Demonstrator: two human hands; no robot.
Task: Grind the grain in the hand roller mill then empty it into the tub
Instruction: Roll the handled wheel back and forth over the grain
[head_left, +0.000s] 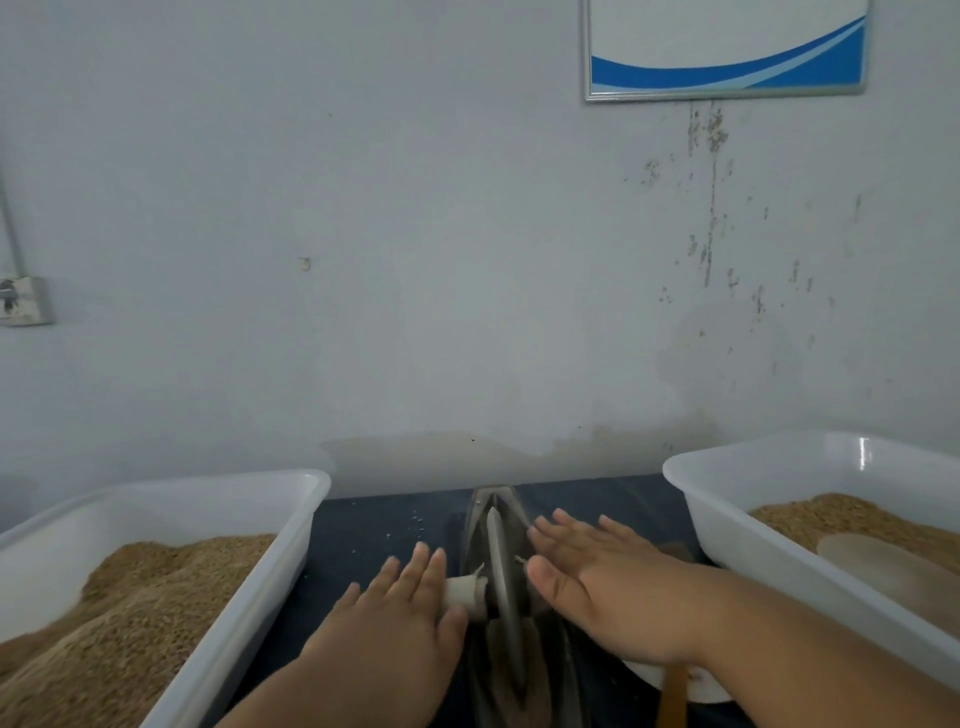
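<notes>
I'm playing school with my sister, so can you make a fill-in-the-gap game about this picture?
The left tub and right tub both hold brown ____.
The roller mill stands ____ the two tubs.
The left hand and right hand press on it, fingers ____, not curled.
Missing words: grain; between; straight.

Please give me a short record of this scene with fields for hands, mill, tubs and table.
left hand: flat, fingers straight, on the white handle
right hand: flat, fingers straight, on the wheel's other side; what is under it is hidden
mill wheel: upright in the trough, between the tubs
left tub: white, heaped with grain
right tub: white, grain and a pale round thing, unclear
table: dark
</notes>
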